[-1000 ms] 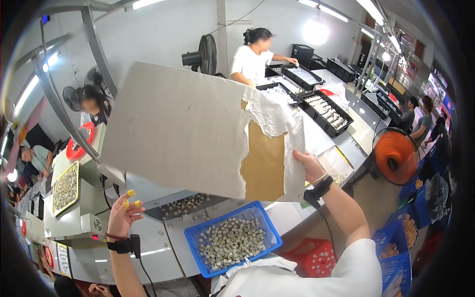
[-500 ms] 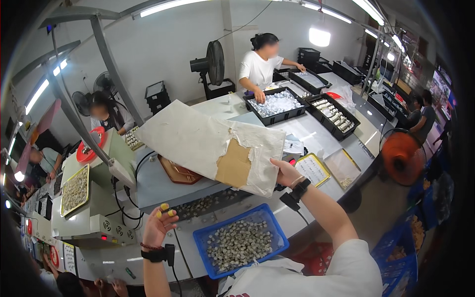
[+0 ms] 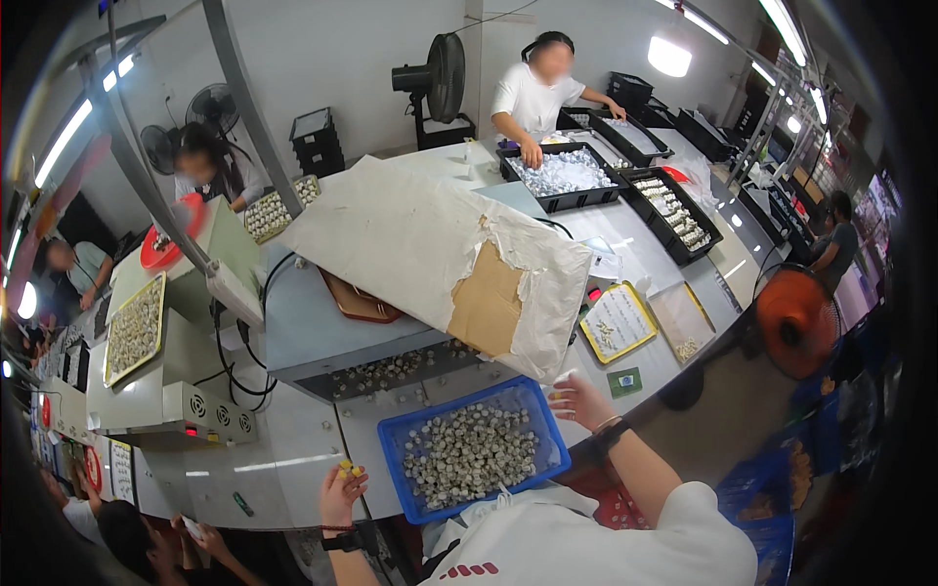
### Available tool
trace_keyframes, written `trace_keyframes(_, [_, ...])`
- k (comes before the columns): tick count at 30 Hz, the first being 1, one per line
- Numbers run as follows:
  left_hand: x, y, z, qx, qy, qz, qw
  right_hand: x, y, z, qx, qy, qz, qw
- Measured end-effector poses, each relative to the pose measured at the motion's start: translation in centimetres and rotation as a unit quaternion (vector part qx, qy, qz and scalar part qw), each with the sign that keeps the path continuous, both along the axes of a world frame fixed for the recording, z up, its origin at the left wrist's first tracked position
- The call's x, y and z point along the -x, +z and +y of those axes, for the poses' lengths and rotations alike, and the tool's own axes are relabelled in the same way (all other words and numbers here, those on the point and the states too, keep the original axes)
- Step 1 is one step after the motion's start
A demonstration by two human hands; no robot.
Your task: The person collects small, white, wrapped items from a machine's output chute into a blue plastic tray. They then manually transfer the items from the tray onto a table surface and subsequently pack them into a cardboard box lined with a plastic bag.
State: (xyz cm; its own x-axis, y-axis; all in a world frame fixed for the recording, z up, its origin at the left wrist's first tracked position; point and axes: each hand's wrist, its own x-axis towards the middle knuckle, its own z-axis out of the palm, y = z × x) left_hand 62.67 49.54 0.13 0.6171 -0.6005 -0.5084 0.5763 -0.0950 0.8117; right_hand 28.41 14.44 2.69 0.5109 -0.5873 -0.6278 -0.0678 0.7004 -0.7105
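My left hand [image 3: 341, 496] is raised left of a blue basket [image 3: 389, 474], its fingers loosely bent with yellow finger covers on the tips and nothing seen in them. My right hand [image 3: 584, 403] hovers above the basket's right edge, fingers apart, close to the lower corner of a large board. This board [image 3: 391, 220], cardboard faced with torn white paper, lies tilted across the top of a grey machine [image 3: 293, 337]. Many small round silvery-white pieces [image 3: 469, 449] fill the basket. More of these pieces [image 3: 391, 369] lie in the machine's front opening.
Brown wooden tray [image 3: 357, 295] sits partly under the board. To the right are a yellow-rimmed tray [image 3: 618, 322], a green card [image 3: 623, 382] and black crates [image 3: 674, 220]. A co-worker [image 3: 532, 103] works across the table. An orange fan [image 3: 796, 317] stands right, beside blue baskets [image 3: 772, 508].
My right hand has let go of the board and dropped toward the basket. A green card now shows on the table. My left hand has moved lower and slightly right.
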Motion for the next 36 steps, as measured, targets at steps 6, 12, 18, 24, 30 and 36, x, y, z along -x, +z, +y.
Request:
trace_keyframes(6, [0.6, -9.8, 3.4, -0.191, -0.008, -0.106, 0.976, 1.5, -5.7, 2.1, 0.399, 0.261, 0.384, 0.790])
trace_keyframes(12, [-2.1, -13.1, 4.8, -0.389, 0.054, -0.366, 0.844, 0.9, -6.6, 3.1, 0.323, 0.205, 0.408, 0.829])
trace_keyframes(18, [-4.0, -12.4, 4.4, -0.397, 0.058, -0.379, 0.834, -3.1, 1.1, 2.8, 0.782, -0.085, 0.322, 0.527])
trace_keyframes(24, [-4.0, -13.0, 2.7, -0.335, 0.054, -0.378, 0.861, -5.7, 12.1, -2.1, 0.895, -0.023, 0.210, 0.394])
trace_keyframes(30, [-3.6, -10.5, 2.3, -0.308, 0.066, -0.344, 0.884, -7.9, 21.3, -5.3, 0.812, -0.241, 0.030, 0.530])
trace_keyframes(36, [-4.2, -12.1, 3.1, -0.287, 0.059, -0.339, 0.894, -7.3, 22.6, -9.2, 0.743, -0.272, 0.002, 0.611])
